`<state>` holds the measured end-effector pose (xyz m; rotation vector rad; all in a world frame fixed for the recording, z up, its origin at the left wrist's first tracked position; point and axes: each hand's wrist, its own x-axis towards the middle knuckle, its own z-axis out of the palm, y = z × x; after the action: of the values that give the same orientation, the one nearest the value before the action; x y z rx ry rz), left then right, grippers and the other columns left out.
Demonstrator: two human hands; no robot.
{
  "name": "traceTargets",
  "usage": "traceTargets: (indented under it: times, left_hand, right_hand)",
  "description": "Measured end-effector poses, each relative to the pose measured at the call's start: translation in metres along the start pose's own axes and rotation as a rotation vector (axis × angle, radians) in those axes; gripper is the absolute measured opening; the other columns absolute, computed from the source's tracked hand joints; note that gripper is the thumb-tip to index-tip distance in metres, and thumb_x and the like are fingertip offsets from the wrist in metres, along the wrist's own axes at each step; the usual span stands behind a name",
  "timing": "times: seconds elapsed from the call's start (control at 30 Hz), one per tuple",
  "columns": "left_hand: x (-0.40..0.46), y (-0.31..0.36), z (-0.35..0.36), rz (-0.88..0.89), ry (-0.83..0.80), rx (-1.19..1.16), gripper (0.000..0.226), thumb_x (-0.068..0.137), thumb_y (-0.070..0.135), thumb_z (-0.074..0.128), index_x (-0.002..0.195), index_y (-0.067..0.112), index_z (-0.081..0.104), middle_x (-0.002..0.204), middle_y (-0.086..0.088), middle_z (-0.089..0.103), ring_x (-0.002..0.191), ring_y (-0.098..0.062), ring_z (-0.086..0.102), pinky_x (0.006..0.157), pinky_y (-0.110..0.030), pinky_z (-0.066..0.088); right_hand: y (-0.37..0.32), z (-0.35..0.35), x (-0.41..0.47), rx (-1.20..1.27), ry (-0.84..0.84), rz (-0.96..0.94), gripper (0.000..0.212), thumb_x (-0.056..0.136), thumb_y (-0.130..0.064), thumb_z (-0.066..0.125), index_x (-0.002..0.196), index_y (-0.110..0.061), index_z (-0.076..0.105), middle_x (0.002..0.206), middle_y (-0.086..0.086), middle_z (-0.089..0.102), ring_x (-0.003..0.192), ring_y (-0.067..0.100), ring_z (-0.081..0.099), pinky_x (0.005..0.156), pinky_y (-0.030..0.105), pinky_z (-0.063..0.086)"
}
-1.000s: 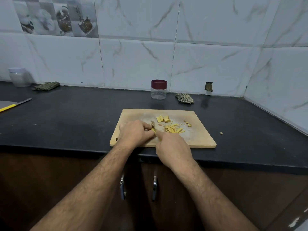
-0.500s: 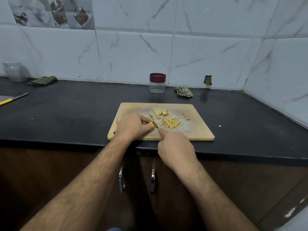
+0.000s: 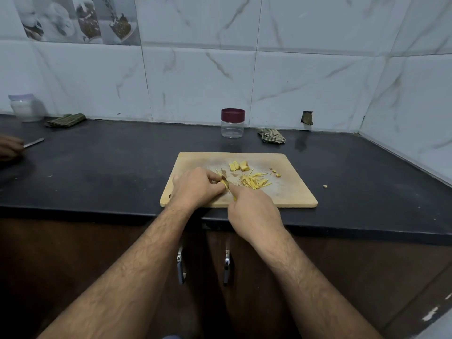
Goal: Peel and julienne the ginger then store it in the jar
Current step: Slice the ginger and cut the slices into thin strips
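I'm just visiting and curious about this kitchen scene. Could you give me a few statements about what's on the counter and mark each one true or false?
1. The jar has its dark red lid on. True.
2. The jar stands on the cutting board. False: it stands on the black counter behind the board, near the wall.
3. A pile of thin ginger strips lies on the board. True.
4. The right hand is empty and resting flat. False: it holds a knife, blade by the left hand.
5. The left hand holds a ginger piece down on the board. True.
6. All the ginger is already cut into strips. False: some thicker ginger chunks remain on the board.
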<state>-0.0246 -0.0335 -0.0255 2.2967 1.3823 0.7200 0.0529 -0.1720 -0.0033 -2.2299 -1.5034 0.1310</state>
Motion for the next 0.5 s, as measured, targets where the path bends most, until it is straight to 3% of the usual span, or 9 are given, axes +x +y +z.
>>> traceTargets:
  times: [0.2, 0.5]
  left_hand:
    - [0.001, -0.001, 0.0, -0.001, 0.002, 0.013, 0.027, 0.083, 0.044, 0.062, 0.108, 0.045, 0.073, 0.096, 0.017, 0.073, 0.104, -0.011, 0.06, 0.105, -0.041, 0.035]
    - [0.001, 0.0, 0.0, -0.008, 0.002, -0.003, 0.026, 0.082, 0.044, 0.064, 0.105, 0.042, 0.075, 0.089, 0.019, 0.071, 0.101, -0.011, 0.06, 0.106, -0.041, 0.036]
  right_hand:
    - [-0.005, 0.004, 0.006, -0.041, -0.009, 0.002, 0.046, 0.093, -0.01, 0.043, 0.135, -0.026, 0.052, 0.116, 0.005, 0.063, 0.107, 0.026, 0.057, 0.072, 0.031, 0.042]
    - [0.004, -0.001, -0.017, -0.042, -0.05, -0.011, 0.044, 0.092, -0.011, 0.041, 0.133, -0.026, 0.049, 0.103, 0.005, 0.06, 0.088, 0.024, 0.052, 0.066, 0.033, 0.041]
